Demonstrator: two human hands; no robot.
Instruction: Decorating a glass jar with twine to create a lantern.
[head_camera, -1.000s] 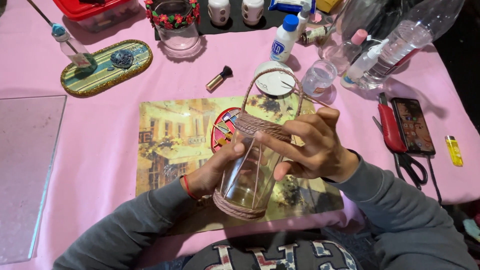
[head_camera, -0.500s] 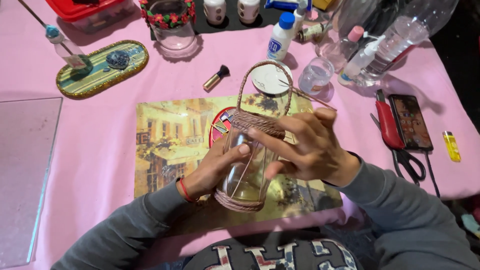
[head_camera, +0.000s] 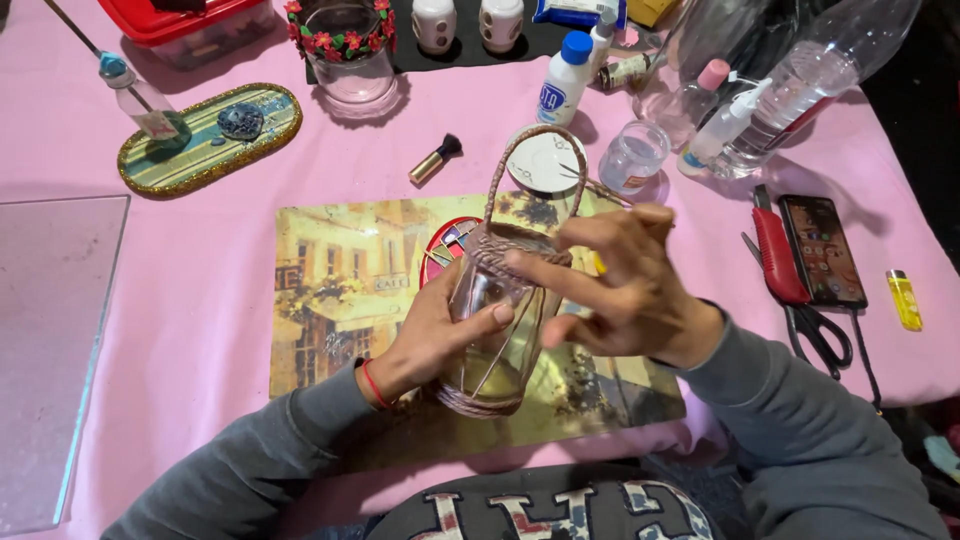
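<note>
Left arm: grey sleeve, reaching in from the near edge of the surface, a red band at the wrist.
Left hand (head_camera: 430, 335): palm curled inward, thumb stretched to the right, fingers hidden.
Right arm: grey sleeve, coming in from the near right corner.
Right hand (head_camera: 625, 290): raised, fingers (head_camera: 560, 280) spread and pointing left, half bent.

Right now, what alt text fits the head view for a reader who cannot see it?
Two hands hold a clear glass jar wrapped in brown cord with a looped handle: the left hand cups its side, and the right hand spreads its fingers at the rim. The jar is above a picture placemat on a pink tablecloth, with bottles, scissors and a phone around.
</note>
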